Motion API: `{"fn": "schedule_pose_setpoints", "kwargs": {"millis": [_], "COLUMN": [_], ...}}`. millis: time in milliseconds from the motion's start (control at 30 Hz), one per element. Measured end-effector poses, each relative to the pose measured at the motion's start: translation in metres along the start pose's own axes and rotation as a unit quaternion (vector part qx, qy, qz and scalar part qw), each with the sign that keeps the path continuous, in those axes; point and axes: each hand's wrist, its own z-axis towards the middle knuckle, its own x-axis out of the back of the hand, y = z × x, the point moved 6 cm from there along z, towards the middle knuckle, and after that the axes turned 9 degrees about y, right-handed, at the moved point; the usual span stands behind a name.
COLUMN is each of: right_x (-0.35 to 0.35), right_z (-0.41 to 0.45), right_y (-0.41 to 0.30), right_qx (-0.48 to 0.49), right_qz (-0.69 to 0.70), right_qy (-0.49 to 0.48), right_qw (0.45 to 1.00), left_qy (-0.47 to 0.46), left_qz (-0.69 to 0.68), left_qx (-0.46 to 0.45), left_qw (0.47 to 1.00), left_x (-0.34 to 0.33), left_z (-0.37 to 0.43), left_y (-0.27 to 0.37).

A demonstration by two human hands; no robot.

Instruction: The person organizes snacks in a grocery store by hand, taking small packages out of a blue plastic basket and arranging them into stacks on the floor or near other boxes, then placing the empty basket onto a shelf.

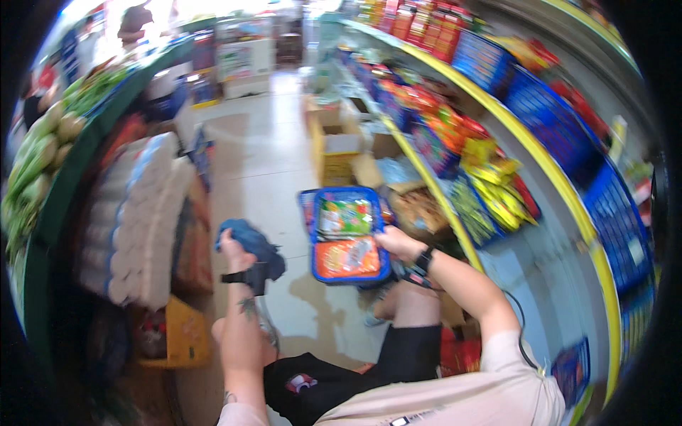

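My right hand (400, 244) grips the right side of a blue plastic basket (314, 266), which is held in front of me above the floor. Inside it lie a green-and-white packet (345, 217) at the far end and an orange packet (348, 257) at the near end. In my left hand (234, 249) is a bunched dark-blue cloth (262, 246), held to the left of the basket and apart from it. The fingers of the left hand are partly hidden by the cloth. Motion blur softens the packets' details.
Shelving with a yellow edge (493, 106) runs along my right, bearing blue baskets (549, 120) and yellow snack packets (495, 183). Cardboard boxes (337, 141) stand on the floor below. Left are wrapped paper rolls (141, 223), a yellow carton (187, 335) and a green-edged vegetable stand (69, 175).
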Motion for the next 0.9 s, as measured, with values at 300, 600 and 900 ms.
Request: {"fn": "schedule_pose_setpoints", "kwargs": {"millis": [300,600,900], "right_x": [0.037,0.09,0.156], "right_z": [-0.12,-0.207,-0.345], "right_y": [-0.079,-0.075,-0.013], "right_qx": [-0.048,-0.092,-0.078], "right_qz": [0.003,0.159,0.181], "right_qy": [0.129,0.204,0.369], "right_qw": [0.991,0.962,0.908], "left_qy": [-0.054,0.006,-0.138], "left_qz": [0.06,0.086,0.101], "left_qx": [-0.002,0.036,0.123], "left_qw": [0.997,0.996,0.978], "left_x": [-0.002,0.001,-0.065], "left_z": [0.03,0.099,0.069], "left_y": [-0.012,-0.051,-0.126]}}
